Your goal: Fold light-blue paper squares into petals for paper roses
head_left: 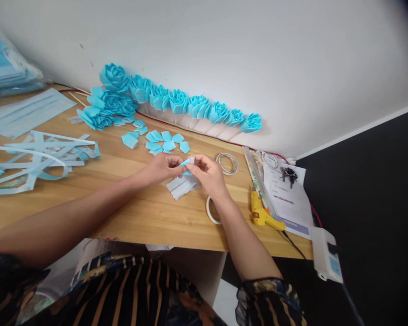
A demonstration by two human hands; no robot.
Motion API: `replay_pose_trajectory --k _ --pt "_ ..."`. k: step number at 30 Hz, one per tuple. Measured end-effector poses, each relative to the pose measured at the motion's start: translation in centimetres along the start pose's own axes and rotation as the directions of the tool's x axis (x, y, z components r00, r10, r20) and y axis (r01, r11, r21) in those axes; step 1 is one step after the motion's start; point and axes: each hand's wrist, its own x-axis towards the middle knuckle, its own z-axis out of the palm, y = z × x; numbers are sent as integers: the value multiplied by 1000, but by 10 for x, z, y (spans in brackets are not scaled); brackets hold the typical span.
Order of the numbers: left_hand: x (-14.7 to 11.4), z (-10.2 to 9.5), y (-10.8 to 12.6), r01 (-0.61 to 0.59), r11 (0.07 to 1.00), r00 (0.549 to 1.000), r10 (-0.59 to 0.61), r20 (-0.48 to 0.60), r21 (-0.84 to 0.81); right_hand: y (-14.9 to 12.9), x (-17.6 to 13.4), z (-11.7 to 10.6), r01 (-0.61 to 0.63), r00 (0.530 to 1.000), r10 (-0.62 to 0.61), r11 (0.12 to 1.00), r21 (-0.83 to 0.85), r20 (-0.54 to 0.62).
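My left hand (166, 167) and my right hand (207, 172) meet above the table, both pinching a small light-blue piece of fabric (187, 163). It looks like cut face-mask material, partly folded. Beneath them on the wood lie pale pleated fabric pieces (180, 186). Several folded blue petals (169, 145) are scattered just beyond my hands. A white tape roll (210, 210) sits under my right forearm, which covers part of it. Another tape roll (227, 164) lies to the right of my right hand.
Blue fabric roses (178, 101) on sticks lean along the wall. Cut strips (41, 158) and a flat mask sheet (30, 111) are at left, near a bag of masks (10, 63). A yellow glue gun (258, 210), papers (285, 199), keys (289, 175) and a white power strip (327, 253) are at right.
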Motion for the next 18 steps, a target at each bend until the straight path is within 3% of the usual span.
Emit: replay_pose_trajectory --k 9,14,18 --pt "0 -1 4 39 998 999 -37 36 -42 -4 -3 -1 145 987 -155 972 -184 -43" --pt "1 -3 6 80 989 996 -74 50 -124 -8 -4 -3 326 936 -350 845 -424 21" --pt "1 -3 8 63 991 997 -56 56 -121 -8 -4 -4 388 907 -420 792 -471 41"
